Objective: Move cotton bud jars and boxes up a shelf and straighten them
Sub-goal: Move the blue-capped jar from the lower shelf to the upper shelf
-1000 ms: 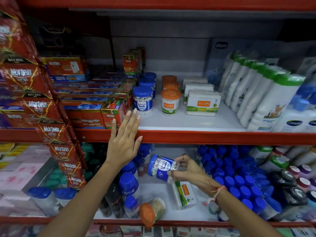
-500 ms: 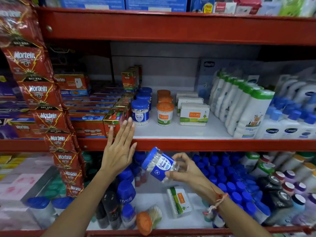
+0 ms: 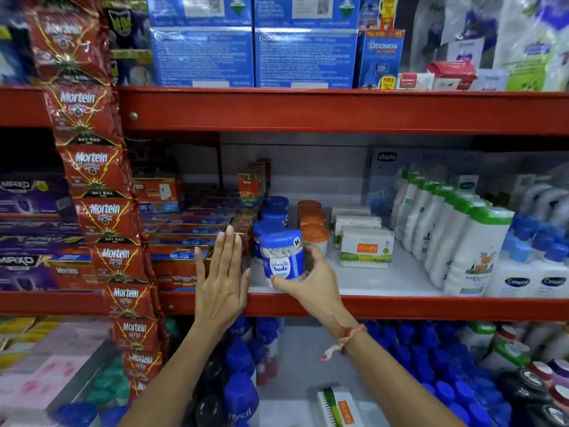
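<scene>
My right hand grips a clear cotton bud jar with a blue lid, upright at the front of the middle shelf. Behind it stands a row of blue-lidded jars. To their right are orange-lidded jars and white Tulips boxes. My left hand is flat, fingers straight, against the red Mortein boxes left of the jars. One more Tulips box lies on the lower shelf.
White baby bottles with green caps crowd the shelf's right side. A hanging strip of red Mortein sachets drops down the left. Blue-capped bottles fill the lower shelf. Blue Odomos boxes sit on the top shelf.
My right hand raised the jar from the lower shelf level up onto the middle shelf and turned it upright. My left hand moved up against the Mortein boxes. The view tilted upward.
</scene>
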Tool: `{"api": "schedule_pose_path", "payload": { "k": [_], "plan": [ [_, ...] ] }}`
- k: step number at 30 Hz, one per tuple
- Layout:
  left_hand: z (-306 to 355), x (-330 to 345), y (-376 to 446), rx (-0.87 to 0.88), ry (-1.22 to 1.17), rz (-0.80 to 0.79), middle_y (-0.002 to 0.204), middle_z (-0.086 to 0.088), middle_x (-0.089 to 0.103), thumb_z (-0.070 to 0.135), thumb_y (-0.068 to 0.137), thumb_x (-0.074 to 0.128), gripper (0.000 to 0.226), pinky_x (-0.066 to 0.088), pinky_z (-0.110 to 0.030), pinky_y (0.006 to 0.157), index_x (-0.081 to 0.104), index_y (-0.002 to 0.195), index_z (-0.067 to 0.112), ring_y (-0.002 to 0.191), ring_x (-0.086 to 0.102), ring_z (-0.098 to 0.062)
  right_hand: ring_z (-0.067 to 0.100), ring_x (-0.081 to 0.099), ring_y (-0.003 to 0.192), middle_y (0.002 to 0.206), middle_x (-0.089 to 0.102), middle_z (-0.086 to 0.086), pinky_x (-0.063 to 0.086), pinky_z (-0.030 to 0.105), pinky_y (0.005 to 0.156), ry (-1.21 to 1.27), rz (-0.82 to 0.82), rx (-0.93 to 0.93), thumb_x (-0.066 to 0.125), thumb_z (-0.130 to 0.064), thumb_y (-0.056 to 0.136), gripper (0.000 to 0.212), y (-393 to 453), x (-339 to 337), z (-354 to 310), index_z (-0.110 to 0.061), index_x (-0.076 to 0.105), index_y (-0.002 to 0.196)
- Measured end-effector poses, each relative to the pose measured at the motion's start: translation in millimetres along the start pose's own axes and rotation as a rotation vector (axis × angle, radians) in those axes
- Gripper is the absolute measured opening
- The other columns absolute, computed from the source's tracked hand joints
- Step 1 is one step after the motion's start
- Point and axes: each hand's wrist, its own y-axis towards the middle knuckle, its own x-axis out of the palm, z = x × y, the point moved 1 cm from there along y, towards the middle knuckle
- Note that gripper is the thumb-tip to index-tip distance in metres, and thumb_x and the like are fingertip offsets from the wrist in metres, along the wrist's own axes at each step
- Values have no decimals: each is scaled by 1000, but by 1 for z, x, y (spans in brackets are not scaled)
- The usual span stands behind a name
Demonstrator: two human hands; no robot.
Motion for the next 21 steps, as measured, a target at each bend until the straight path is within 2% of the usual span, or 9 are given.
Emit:
{"api": "schedule_pose_path", "payload": {
  "k": [2,4,7,10,12,16,19,21],
  "plan": [
    [-2,3,1,14,-10,22,162,-4,-8,35,102,15,59,-9,-50,120,1,152,9,149,-2,-18,8,66,88,105,69,-2,57,25,78,-111,44,10,86,-32,50,69,11,12,5,-26,51,109],
    [-4,5,0,36,-16,45,162,-4,-8,35,101,15,59,-9,-50,120,0,152,10,149,-2,-18,9,63,84,101,68,-2,54,22,72,-219,63,18,87,-35,52,66,18,19,9,-20,54,108],
    [-4,7,-1,52,-25,76,162,-3,-6,33,100,19,60,-7,-50,120,1,152,10,149,-1,-18,9,63,76,89,70,-4,45,16,58,-349,61,9,86,-42,54,53,25,27,14,-17,61,93],
    [-5,9,-3,64,-13,96,162,-3,-5,32,99,22,61,-6,-50,121,3,152,9,149,1,-18,11,65,69,78,70,-3,41,17,51,-431,60,6,84,-52,52,52,29,31,22,-16,64,83],
    [-6,10,-3,69,-14,100,162,-4,-4,32,100,22,60,-5,-50,121,4,152,9,149,1,-19,13,66,69,77,70,-2,47,23,53,-476,71,-26,83,-56,51,55,30,33,24,-16,64,82],
    [-7,11,-3,74,-21,99,162,-4,-3,32,100,21,59,-3,-51,121,6,152,8,149,3,-19,16,67,75,83,71,1,56,32,65,-514,83,-61,83,-55,52,59,30,36,24,-14,62,88],
    [-6,11,-3,76,-13,103,162,-4,-3,32,101,21,58,-2,-51,121,6,152,8,149,3,-19,17,68,85,93,70,1,55,27,68,-524,64,-60,81,-58,55,69,26,36,25,-13,58,102],
    [-6,11,-3,80,-13,113,162,-4,-3,32,101,22,59,-3,-51,121,6,152,8,149,3,-19,18,63,98,107,65,3,50,26,76,-503,109,-117,77,-58,63,75,15,33,21,-12,52,116]
  ]
}}
